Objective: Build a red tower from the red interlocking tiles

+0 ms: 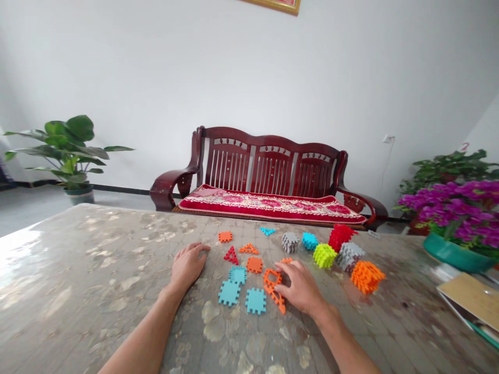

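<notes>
Noted on the patterned table (78, 291), slightly right of centre: orange frame piece (266, 276), flat, bright, toothed around the rim, with a wide opening through the middle. Immediately on its near side, seemingly touching: orange triangular frame (281, 307), likewise toothed, narrowing to a tip toward the wearer. Found at the right edge of the frame piece: right hand (300, 285), thumb and forefinger spread with a visible gap between, tips apparently in contact with the orange rim. Unable to tell from this angle whether pinching or merely touching. Partly hidden behind the same hand: further orange piece (287, 259). Opposite, resting palm down on the table: left hand (189, 265), fingers loosely extended, relaxed, slightly bent. Recorded between the hands: teal squares (229, 293), orange square (254, 265), red triangle (231, 255), all lying flat. To the right, beyond the right hand: toothed stacks in grey, blue, yellow-green (325, 255), red and orange.
</notes>
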Available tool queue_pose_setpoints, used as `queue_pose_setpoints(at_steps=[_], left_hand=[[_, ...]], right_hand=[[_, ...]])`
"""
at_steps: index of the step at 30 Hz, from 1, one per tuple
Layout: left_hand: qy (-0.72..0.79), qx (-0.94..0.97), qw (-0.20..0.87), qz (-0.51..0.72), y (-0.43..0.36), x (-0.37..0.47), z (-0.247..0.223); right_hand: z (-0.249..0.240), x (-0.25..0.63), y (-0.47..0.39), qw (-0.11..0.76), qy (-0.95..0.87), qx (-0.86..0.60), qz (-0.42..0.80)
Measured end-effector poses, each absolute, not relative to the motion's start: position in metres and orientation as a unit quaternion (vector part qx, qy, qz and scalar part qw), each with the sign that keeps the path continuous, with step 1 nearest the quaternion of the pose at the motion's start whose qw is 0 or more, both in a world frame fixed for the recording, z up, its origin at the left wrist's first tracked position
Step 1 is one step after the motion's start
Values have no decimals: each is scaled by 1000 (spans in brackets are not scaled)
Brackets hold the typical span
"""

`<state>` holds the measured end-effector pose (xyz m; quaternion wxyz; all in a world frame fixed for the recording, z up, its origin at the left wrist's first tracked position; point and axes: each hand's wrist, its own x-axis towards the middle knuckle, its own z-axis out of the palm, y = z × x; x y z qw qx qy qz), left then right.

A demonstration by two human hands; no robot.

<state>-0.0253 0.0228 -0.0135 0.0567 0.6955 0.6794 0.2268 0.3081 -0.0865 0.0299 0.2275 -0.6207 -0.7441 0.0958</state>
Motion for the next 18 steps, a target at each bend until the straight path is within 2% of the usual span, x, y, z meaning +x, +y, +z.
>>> queue_pose_setpoints(at_steps=[10,18], left_hand=[[680,696,55,222,21,-25,-10],[681,696,55,219,20,-23,-8]], right_hand=[[10,316,-76,336,-704,-625,20],[-4,322,-66,401,-648,-646,47]])
